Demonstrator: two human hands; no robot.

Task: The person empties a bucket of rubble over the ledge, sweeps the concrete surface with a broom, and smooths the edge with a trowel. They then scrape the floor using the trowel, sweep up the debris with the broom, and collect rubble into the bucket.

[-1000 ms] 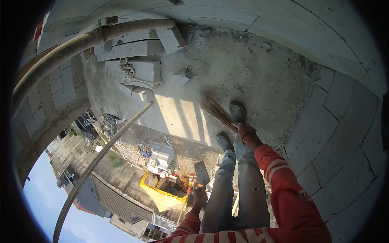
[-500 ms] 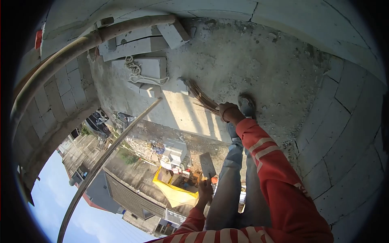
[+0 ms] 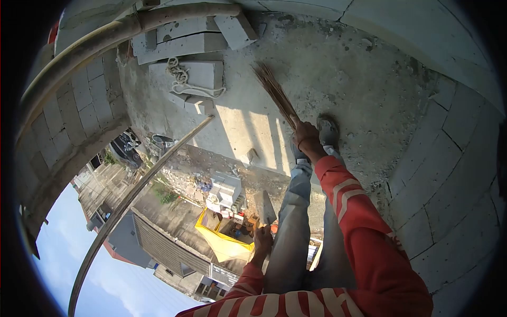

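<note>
My right hand [image 3: 307, 138] is closed round the bound end of a stick broom [image 3: 275, 94]. The broom's thin brown bristles fan out over the concrete floor [image 3: 338, 74], away from me. Lower down, my left hand [image 3: 262, 240] grips what looks like a trowel [image 3: 264, 207] with a flat, roughly rectangular grey blade; its handle is mostly hidden by the fingers. A small pale block chunk [image 3: 249, 157] lies near the floor's sunlit edge, apart from the broom. My shoe [image 3: 328, 130] stands just beside my right hand.
The floor drops off at an edge above rubble and a yellow tarp [image 3: 222, 240]. A long pole [image 3: 142, 198] leans across the left. Pale blocks [image 3: 206, 74] with a rope [image 3: 178, 74] lie at the back. A thick curved pipe [image 3: 95, 45] and block walls [image 3: 449, 201] surround the floor.
The broom's bristle end has swung up and away from the floor edge. The pale chunk has shifted towards that edge from near the bristles. My left hand keeps the trowel, moved slightly.
</note>
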